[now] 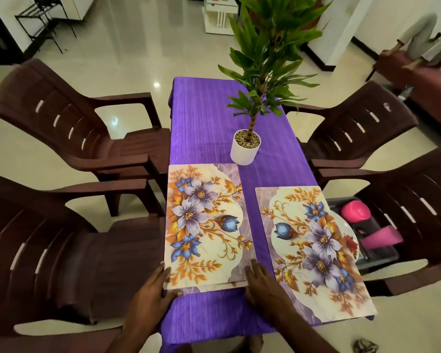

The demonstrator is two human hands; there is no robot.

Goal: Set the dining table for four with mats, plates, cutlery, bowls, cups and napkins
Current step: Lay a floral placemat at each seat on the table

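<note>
I note the surface (pixel 201 118) is long and narrow under a purple cloth, with two brown chairs (pixel 69 118) close along its left edge and two along its right. The far half lies bare apart from a white potted plant (pixel 245 146) standing near the centre line.

My left hand (pixel 150 291) rests at the near left corner of the left mat stack (pixel 204 225); its fingers lie extended along the mat's side and the thumb crosses the near edge. I cannot tell whether they grip or merely touch. My right hand (pixel 260 284) lies flat, fingers released and straight, against the stack's near right corner. A second mat edge shows just beneath the top one.

The stack sits flush with the left edge. The right mat (pixel 313 250) lies apart across a purple strip, its outer side overhanging the right edge above a dark tray (pixel 382 253) on the near right chair, holding pink items.

Mats: cream, purple and blue flowers, gold leaves.
</note>
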